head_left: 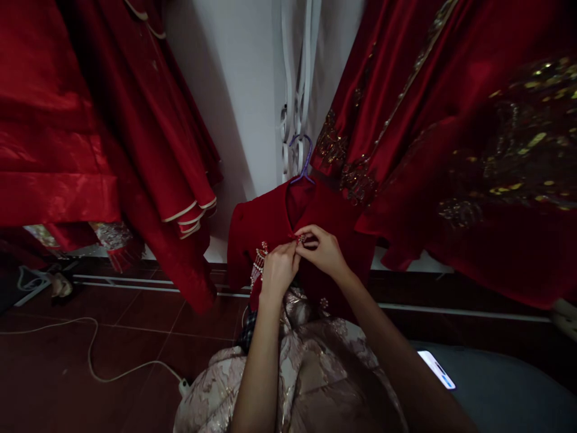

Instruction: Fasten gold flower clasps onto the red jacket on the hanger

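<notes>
A red jacket (pixel 252 222) hangs on a purple hanger (pixel 306 168) hooked to white scrolled metalwork. At its front, just below the neckline, my two hands meet. My right hand (pixel 328 251) pinches a small jewelled button (pixel 301 239) between thumb and fingertips. My left hand (pixel 280 267) is closed on the jacket's front edge beside that button, its fingertips partly hidden. A beaded tassel ornament (pixel 258 264) hangs on the jacket to the left of my left hand. Lower on the right front shows another jewelled button (pixel 323 303).
Red garments (pixel 157 120) hang at left, and sequinned red gowns (pixel 451 150) at right. Patterned pale fabric (pixel 315 367) spreads below my arms. A lit phone (pixel 436 369) lies on a grey seat (pixel 500 385). A white cable (pixel 92 343) crosses the tiled floor near shoes (pixel 59 285).
</notes>
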Tool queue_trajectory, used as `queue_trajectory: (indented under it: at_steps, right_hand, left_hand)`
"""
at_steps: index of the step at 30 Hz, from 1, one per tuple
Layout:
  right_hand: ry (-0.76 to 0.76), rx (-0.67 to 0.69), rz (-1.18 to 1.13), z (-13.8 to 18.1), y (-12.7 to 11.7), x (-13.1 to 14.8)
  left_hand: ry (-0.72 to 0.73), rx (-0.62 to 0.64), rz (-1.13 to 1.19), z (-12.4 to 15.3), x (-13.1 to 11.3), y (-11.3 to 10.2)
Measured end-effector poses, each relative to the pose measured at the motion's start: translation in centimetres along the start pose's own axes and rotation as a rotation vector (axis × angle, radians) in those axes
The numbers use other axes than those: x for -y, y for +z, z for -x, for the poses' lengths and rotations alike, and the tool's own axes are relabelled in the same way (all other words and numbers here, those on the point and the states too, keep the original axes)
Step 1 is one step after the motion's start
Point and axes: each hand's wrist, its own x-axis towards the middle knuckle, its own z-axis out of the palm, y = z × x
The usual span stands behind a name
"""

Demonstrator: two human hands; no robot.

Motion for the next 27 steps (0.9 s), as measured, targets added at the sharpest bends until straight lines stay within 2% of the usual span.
queue_trajectory:
  at_steps: [3,6,8,10,13,16,19,23,27]
  right_hand:
    - [0.066,-0.159,0.037,-0.5,1.1,-0.4]
    - [0.163,-0.253,-0.094,-0.3,1.7,-1.0]
    - [0.232,-0.201,-0.218,0.6,1.6,-1.6]
    - [0.271,-0.073,-0.254,1.9,1.2,-2.2]
    - [0.269,0.058,-0.088,3.6,0.5,-2.9]
    - [0.257,0.063,0.124,4.0,-0.2,-3.3]
    - [0.268,0.023,0.169,3.5,-1.1,-3.4]
    - [0.280,-0.008,-0.025,3.0,-2.5,-3.3]
    - [0.307,0.074,-0.206,3.2,-3.1,-2.2]
  left_hand:
    - [-0.045,-0.045,0.163,0.4,-0.3,0.1]
    - [-0.070,-0.032,0.350,0.9,0.2,0.2]
    - [-0.097,0.032,0.483,1.2,0.9,0.3]
    - [-0.131,0.070,0.587,1.3,1.6,0.6]
    - [-0.164,0.043,0.671,1.2,2.0,1.1]
    - [-0.176,-0.007,0.685,1.0,1.6,1.4]
    - [-0.221,-0.048,0.734,0.9,1.3,1.3]
    - [-0.279,0.005,0.861,0.9,1.2,1.1]
    - [-0.334,0.011,0.771,0.9,0.9,1.3]
